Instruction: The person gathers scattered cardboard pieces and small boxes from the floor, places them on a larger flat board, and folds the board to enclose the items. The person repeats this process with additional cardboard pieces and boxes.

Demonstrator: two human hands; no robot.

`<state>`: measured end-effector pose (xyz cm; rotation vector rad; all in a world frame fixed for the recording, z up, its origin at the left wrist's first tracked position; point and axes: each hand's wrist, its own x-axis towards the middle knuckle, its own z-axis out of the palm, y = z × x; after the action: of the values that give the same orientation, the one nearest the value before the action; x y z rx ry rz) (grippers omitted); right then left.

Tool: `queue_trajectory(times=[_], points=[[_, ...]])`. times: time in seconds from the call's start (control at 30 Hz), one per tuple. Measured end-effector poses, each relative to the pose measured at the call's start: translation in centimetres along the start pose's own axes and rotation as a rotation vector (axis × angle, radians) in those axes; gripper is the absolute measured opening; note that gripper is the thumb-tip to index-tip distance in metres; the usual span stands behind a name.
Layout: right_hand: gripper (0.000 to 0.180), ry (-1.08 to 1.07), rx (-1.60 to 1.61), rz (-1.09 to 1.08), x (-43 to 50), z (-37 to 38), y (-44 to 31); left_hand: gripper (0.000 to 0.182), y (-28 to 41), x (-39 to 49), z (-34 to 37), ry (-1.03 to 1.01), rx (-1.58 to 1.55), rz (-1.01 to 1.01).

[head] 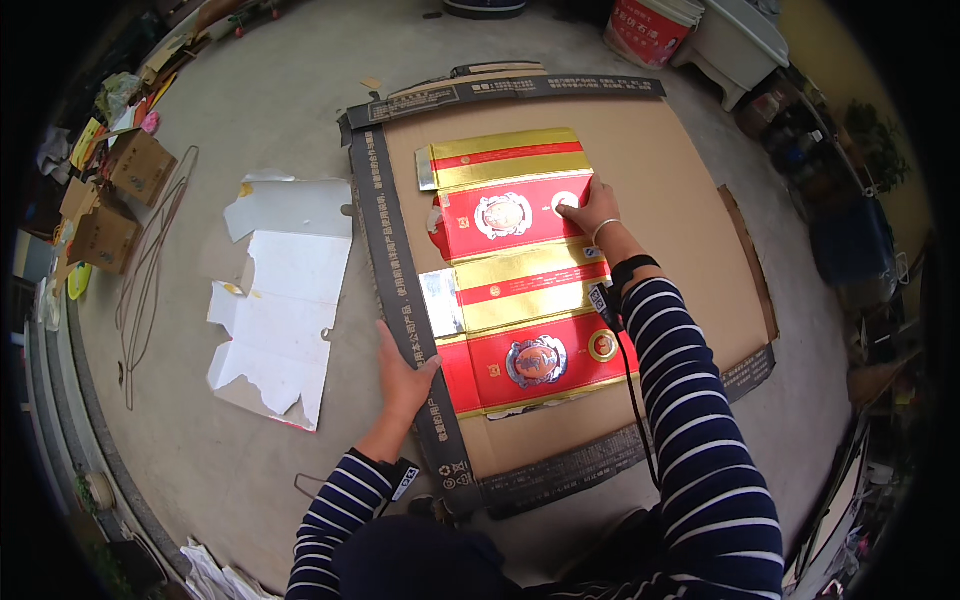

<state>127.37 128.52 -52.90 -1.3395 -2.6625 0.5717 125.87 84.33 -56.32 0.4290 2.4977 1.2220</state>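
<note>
A flattened red-and-gold paperboard carton [499,289] lies printed side up, with silver flaps along its left side. Beneath it is a large brown cardboard sheet [660,172] with black printed borders. At the carton's upper right edge is my right hand [596,210]; its thumb rests on a red panel and its fingers are at the edge, partly hidden. My left hand [405,379] is at the sheet's left border, fingers apart, thumb reaching towards the carton's lower left flap. Whether that thumb touches the carton is unclear.
Torn white-backed paperboard [289,315] lies on the concrete floor to the left. Farther left are a looped cord [154,277] and opened brown boxes [105,236]. A red-and-white bucket [649,34] stands at upper right beside a pale plastic tub [739,45]. A blue container [855,244] sits at right.
</note>
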Motion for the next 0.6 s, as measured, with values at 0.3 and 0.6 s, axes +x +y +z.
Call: queue_trajectory(times=[0.3,0.6], points=[[0.053,-0.024,0.498,0.252,-0.2,-3.9,3.0,0.117,-0.7,0.2,0.0,0.004,0.007,0.003],[0.046,0.446,0.562,0.42,-5.9,-5.5,18.6,0.116,-1.0,-0.2,0.2,-0.005,-0.061,-0.041]])
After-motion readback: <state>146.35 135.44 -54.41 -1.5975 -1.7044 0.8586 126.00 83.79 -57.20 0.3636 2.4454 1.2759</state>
